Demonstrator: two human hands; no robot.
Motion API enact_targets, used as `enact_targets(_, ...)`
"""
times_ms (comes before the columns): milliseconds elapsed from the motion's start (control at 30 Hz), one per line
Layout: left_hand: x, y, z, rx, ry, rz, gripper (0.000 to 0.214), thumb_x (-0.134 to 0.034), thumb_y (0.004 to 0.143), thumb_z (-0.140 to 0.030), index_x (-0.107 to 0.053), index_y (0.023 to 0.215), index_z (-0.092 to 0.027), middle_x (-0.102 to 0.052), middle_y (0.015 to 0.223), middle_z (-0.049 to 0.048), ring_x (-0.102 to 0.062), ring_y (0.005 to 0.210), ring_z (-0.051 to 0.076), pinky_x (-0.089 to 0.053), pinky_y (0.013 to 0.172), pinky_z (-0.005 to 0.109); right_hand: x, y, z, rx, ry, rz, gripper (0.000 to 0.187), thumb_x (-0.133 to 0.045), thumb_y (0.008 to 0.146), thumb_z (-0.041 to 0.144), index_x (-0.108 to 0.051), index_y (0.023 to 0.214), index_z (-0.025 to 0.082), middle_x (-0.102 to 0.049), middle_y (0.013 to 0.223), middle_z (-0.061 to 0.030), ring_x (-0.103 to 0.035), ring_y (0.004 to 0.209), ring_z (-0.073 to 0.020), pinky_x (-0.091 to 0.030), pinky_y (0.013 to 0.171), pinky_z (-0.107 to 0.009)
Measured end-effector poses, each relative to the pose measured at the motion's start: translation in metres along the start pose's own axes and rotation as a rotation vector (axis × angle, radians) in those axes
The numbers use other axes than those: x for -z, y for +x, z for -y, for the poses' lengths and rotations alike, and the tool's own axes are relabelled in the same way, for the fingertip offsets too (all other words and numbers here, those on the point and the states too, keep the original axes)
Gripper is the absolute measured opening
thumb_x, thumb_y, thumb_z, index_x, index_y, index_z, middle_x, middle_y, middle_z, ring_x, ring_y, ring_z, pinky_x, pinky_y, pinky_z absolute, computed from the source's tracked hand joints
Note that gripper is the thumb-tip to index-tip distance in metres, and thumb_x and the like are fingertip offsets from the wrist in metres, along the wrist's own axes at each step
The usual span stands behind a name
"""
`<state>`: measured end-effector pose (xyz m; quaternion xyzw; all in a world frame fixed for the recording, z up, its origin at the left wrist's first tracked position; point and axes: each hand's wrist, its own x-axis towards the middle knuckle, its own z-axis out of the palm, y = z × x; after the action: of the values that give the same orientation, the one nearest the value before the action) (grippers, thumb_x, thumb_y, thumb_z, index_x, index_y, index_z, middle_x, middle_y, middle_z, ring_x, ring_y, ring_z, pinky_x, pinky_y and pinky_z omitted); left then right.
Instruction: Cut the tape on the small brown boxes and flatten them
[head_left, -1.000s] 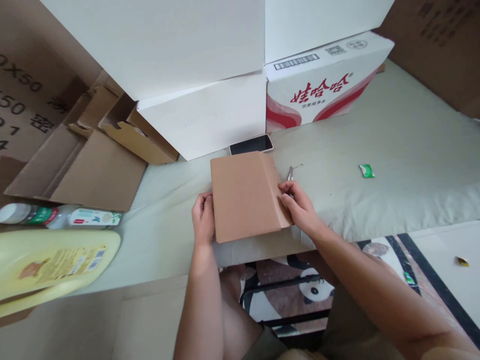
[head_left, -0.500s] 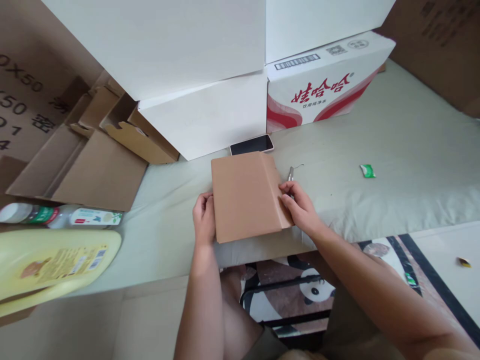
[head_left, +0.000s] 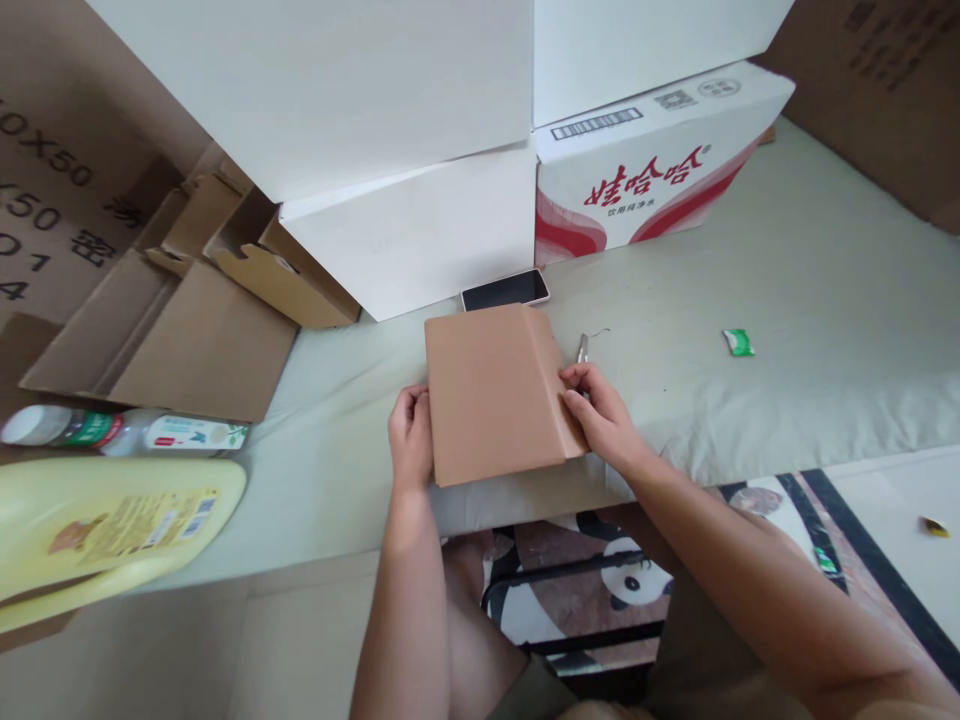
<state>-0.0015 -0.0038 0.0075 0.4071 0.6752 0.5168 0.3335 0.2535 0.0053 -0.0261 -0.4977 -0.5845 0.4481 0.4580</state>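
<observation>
A flat brown piece of folded cardboard (head_left: 491,395) lies between my hands at the front edge of the cloth-covered surface (head_left: 345,400). Its left edge is in my left hand (head_left: 410,435), fingers curled behind it. On the other side my right hand (head_left: 598,410) pinches the narrow creased flap, thumb on top. Just beyond the right fingers lies a small metal tool (head_left: 583,347), partly hidden, with a thin dark strand beside it. A phone (head_left: 506,290) with a dark screen rests behind the cardboard, its near edge covered.
White cartons (head_left: 420,235) are stacked at the back, one a printed carton (head_left: 637,190) with red lettering. Open brown boxes (head_left: 202,340), a plastic bottle (head_left: 135,430) and a yellow jug (head_left: 127,520) stand or lie at left. A green wrapper (head_left: 739,343) lies at right.
Hands and cardboard keep the same hold and pose. Only the whole view has shifted very slightly.
</observation>
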Motion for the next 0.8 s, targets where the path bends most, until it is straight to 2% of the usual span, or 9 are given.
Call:
enact_targets(133, 0.001, 0.001, 0.0, -0.008, 0.016, 0.007, 0.03, -0.06, 0.08, -0.052, -0.061, 0.08, -0.022, -0.067, 0.078, 0.0024, -0.058, 0.074, 0.018, -0.046, 0.071, 0.03, 0.001, 0.0, -0.002, -0.003, 0.019, 0.013, 0.027, -0.057, 0.09, 0.042, -0.059, 0.111, 0.025, -0.07, 0.104, -0.0052, -0.064, 0.098, -0.0248, -0.048, 0.094, -0.045)
enact_targets(267, 0.002, 0.002, 0.001, -0.002, 0.005, -0.009, 0.033, -0.061, 0.079, -0.055, -0.059, 0.077, -0.022, -0.063, 0.071, 0.0009, -0.056, 0.07, 0.018, -0.046, 0.067, 0.029, 0.009, 0.0, -0.008, 0.014, 0.071, 0.097, 0.04, -0.057, 0.085, 0.033, -0.065, 0.123, 0.027, -0.072, 0.128, -0.0076, -0.065, 0.123, -0.0304, -0.047, 0.111, -0.052)
enact_targets(400, 0.0, 0.001, 0.0, 0.024, -0.012, -0.025, 0.035, -0.063, 0.077, -0.057, -0.058, 0.077, -0.022, -0.062, 0.07, 0.0004, -0.055, 0.068, 0.017, -0.045, 0.062, 0.028, 0.018, 0.0, -0.015, 0.072, 0.036, 0.287, 0.075, -0.055, 0.074, 0.019, -0.057, 0.147, 0.031, -0.055, 0.158, -0.0019, -0.048, 0.148, -0.0339, -0.034, 0.125, -0.056)
enact_targets(500, -0.001, 0.0, 0.0, 0.024, -0.022, -0.035, 0.035, -0.063, 0.076, -0.057, -0.058, 0.078, -0.023, -0.061, 0.07, 0.0001, -0.054, 0.066, 0.017, -0.045, 0.062, 0.028, 0.023, 0.0, -0.018, 0.14, -0.03, 0.415, 0.088, -0.059, 0.074, 0.018, -0.042, 0.16, 0.031, -0.043, 0.167, -0.0023, -0.039, 0.154, -0.0363, -0.029, 0.127, -0.061)
enact_targets(567, -0.002, 0.001, 0.0, 0.031, -0.029, -0.038, 0.036, -0.063, 0.076, -0.058, -0.058, 0.078, -0.023, -0.06, 0.07, -0.0002, -0.054, 0.065, 0.016, -0.044, 0.061, 0.028, 0.026, 0.001, -0.017, 0.178, -0.059, 0.474, 0.091, -0.063, 0.078, 0.021, -0.034, 0.164, 0.032, -0.038, 0.169, -0.0028, -0.036, 0.156, -0.0371, -0.028, 0.127, -0.062)
enact_targets(667, -0.002, 0.002, 0.002, 0.031, -0.024, -0.033, 0.036, -0.063, 0.077, -0.058, -0.058, 0.078, -0.023, -0.06, 0.069, -0.0006, -0.053, 0.065, 0.016, -0.043, 0.061, 0.028, 0.031, 0.001, -0.012, 0.173, -0.062, 0.53, 0.092, -0.069, 0.085, 0.033, -0.027, 0.166, 0.034, -0.038, 0.169, -0.0053, -0.04, 0.154, -0.0383, -0.04, 0.12, -0.061)
enact_targets(733, -0.002, 0.002, 0.005, 0.023, -0.018, -0.032, 0.035, -0.062, 0.079, -0.057, -0.059, 0.077, -0.022, -0.06, 0.069, -0.0007, -0.054, 0.066, 0.016, -0.044, 0.062, 0.028, 0.033, 0.001, -0.007, 0.171, -0.081, 0.544, 0.101, -0.079, 0.08, 0.044, -0.027, 0.166, 0.031, -0.039, 0.168, -0.0101, -0.041, 0.152, -0.0409, -0.043, 0.118, -0.061)
enact_targets(800, -0.001, 0.003, 0.008, 0.016, -0.017, -0.031, 0.034, -0.062, 0.08, -0.056, -0.059, 0.077, -0.022, -0.06, 0.07, -0.0005, -0.056, 0.068, 0.017, -0.044, 0.064, 0.028, 0.032, -0.001, -0.001, 0.182, -0.12, 0.515, 0.109, -0.086, 0.074, 0.049, -0.03, 0.165, 0.028, -0.04, 0.167, -0.0138, -0.039, 0.153, -0.0424, -0.039, 0.121, -0.062)
